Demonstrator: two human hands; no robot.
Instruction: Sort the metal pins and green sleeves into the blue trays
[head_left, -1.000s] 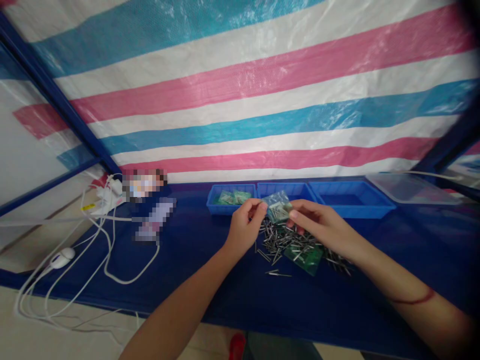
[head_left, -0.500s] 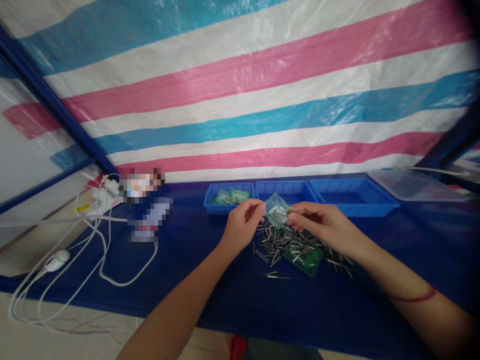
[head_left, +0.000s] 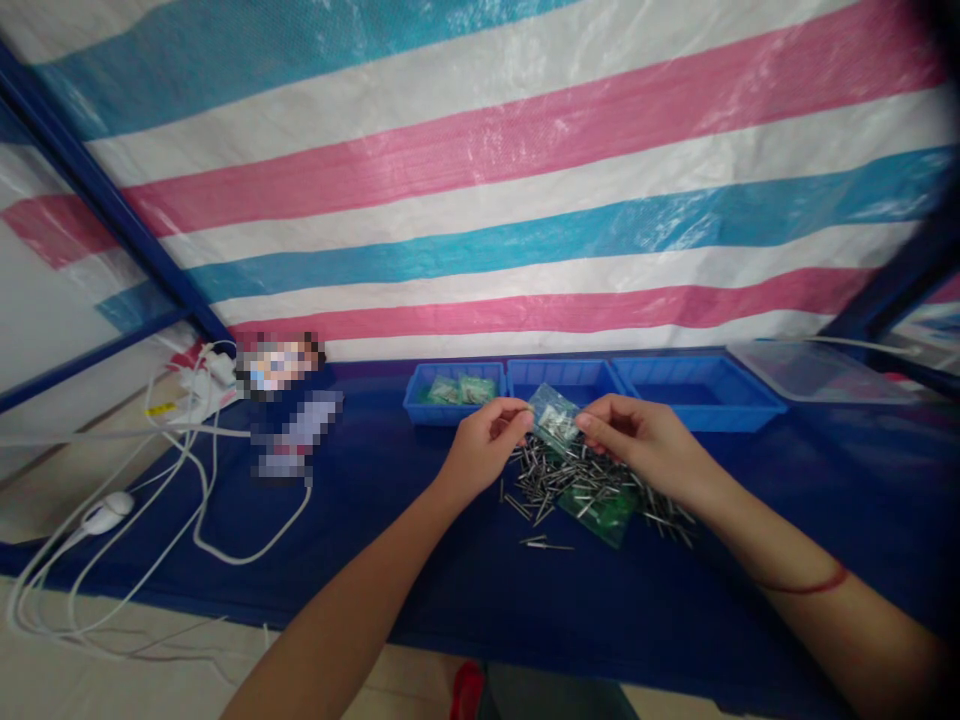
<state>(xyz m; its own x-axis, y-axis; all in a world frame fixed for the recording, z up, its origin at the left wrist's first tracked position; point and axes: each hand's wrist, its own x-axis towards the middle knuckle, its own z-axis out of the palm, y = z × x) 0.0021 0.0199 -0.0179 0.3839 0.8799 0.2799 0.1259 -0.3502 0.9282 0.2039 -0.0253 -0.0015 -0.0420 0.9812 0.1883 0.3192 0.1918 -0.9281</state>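
Observation:
Between my two hands hangs a small clear plastic bag (head_left: 553, 418) with shiny metal pieces inside. My left hand (head_left: 487, 440) pinches its left edge with thumb and forefinger. Its right edge is pinched by my right hand (head_left: 637, 440). Just below lies a loose pile of metal pop rivets (head_left: 551, 482) on the dark blue table, partly hidden by the bag and my right hand. A green plastic bag (head_left: 604, 515) lies at the front of the pile, with some rivets over it. Two loose rivets (head_left: 547, 544) rest apart, nearer the table's front edge.
Behind my hands stand three blue trays in a row: the left tray (head_left: 411, 410) holds filled bags, beside a middle tray (head_left: 517, 372) and a right tray (head_left: 720, 418). A clear lid (head_left: 817, 375) lies far right. White cables (head_left: 202, 535) and a power strip (head_left: 202, 385) occupy the left.
My right fingers have shifted to the bag's right edge, and the bag now hangs flatter between both hands. The whole view has moved slightly.

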